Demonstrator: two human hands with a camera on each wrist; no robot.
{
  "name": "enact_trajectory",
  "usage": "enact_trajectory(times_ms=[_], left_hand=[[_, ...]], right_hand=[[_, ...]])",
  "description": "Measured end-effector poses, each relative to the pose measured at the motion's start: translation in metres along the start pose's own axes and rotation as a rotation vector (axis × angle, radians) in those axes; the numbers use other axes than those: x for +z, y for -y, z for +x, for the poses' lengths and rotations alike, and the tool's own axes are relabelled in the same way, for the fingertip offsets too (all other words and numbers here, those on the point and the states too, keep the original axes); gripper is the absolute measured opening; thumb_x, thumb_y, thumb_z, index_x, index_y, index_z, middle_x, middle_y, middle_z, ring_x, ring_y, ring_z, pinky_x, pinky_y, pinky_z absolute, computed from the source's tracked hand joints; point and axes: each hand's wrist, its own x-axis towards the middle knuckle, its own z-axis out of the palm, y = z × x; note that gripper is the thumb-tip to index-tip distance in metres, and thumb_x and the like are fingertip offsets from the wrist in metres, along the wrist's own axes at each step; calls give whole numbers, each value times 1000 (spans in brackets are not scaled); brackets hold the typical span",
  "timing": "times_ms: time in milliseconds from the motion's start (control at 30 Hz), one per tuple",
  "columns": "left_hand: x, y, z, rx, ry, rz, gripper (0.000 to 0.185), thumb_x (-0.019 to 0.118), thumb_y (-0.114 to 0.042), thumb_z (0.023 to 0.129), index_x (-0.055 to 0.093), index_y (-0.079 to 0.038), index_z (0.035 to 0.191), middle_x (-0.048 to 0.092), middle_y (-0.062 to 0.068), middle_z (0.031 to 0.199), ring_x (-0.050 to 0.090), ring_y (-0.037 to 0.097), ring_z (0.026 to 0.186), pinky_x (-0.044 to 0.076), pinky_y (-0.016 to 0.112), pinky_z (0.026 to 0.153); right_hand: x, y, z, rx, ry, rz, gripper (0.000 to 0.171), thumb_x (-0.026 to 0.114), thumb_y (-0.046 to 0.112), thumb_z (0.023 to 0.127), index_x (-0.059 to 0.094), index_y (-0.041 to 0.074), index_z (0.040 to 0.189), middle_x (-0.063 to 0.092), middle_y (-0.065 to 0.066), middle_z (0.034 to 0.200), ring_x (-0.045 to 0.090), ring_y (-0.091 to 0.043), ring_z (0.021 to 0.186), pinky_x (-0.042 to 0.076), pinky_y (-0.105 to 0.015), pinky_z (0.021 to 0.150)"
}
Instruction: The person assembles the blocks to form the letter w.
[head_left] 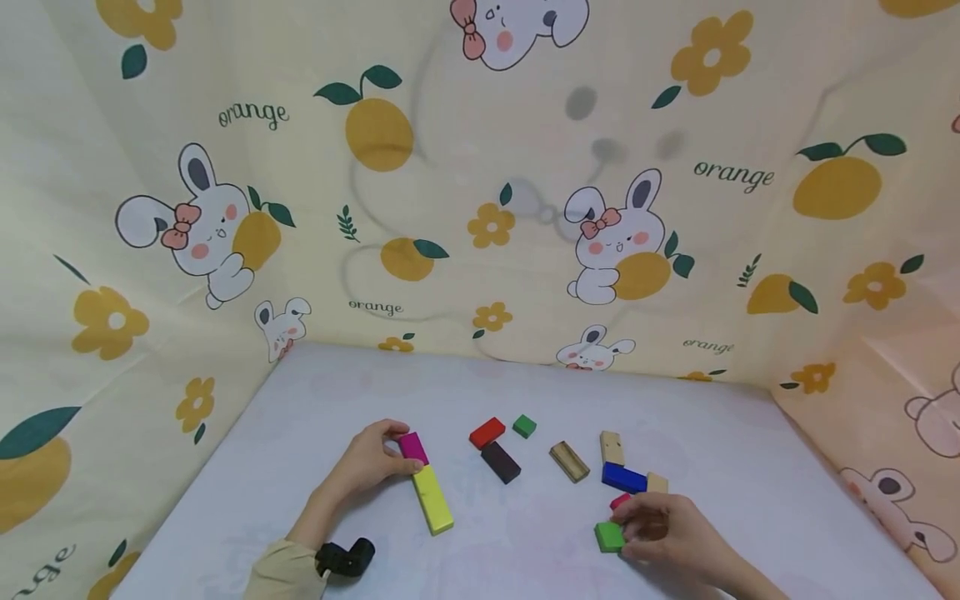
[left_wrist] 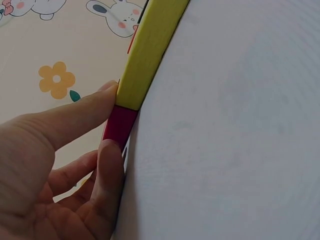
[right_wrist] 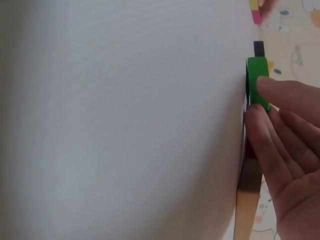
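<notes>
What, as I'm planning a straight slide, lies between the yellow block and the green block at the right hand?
Only bare table lies between the yellow block and that green block, as the head view shows.

Far wall [head_left: 517, 183] & left wall [head_left: 150, 267] = cream sheeting w/ bunnies [head_left: 603, 283], oranges [head_left: 378, 135], flowers [head_left: 693, 71] & cursive "orange" lettering [head_left: 253, 115]; right wall [head_left: 885, 400] has similar print, pinker toward near end. Faint grey blotches [head_left: 581, 102] show on far wall, upper ctr. Pale bluish-white tabletop [head_left: 517, 521] runs btwn the walls, lit softly & fairly evenly.
</notes>
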Motion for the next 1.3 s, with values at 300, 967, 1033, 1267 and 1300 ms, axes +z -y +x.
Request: enact_trajectory(times_ms=[300,967,1033,1267,1300], left_hand=[[1,1,1,-8,-8,3,66,90,-26,71,60,-3,125,61,5,108,57,17,80,52,31,69],[1,1,-1,-6,-7,-10,65,90,-26,72,60,-4,125,61,6,111,59,16,79,53,30,69],[1,0,-1,-4,-7,-9,65,90,-26,71,60,-4,124,61,6,110,58,16,79,53,30,68],[-1,0,-2,1,-4,-7,64,90,-25,72,60,-3,124,61,6,110,58,16,79,52,30,68],[-1,-1,-2,1,-3,-7,65,90,-25,72,60,-3,124,62,6,110,58,16,79,52,31,68]], right_hand=[[18,25,12,-123,-93,-15,38,86,14,75,69,4,107,68,-6,103,65,-23,92,57,-31,76],[107,85,67,-154,-73,210,37,85,4,75,67,-2,108,68,-6,99,66,-29,89,56,-31,76],[110,83,70,-133,-70,213,38,85,3,75,68,-1,108,68,-6,99,65,-28,89,56,-30,76],[118,79,74,-106,-56,226,38,85,2,73,68,1,107,68,-5,98,64,-27,90,56,-29,75],[119,79,74,-102,-53,229,38,85,2,73,68,0,107,68,-5,97,64,-27,90,55,-29,75]])
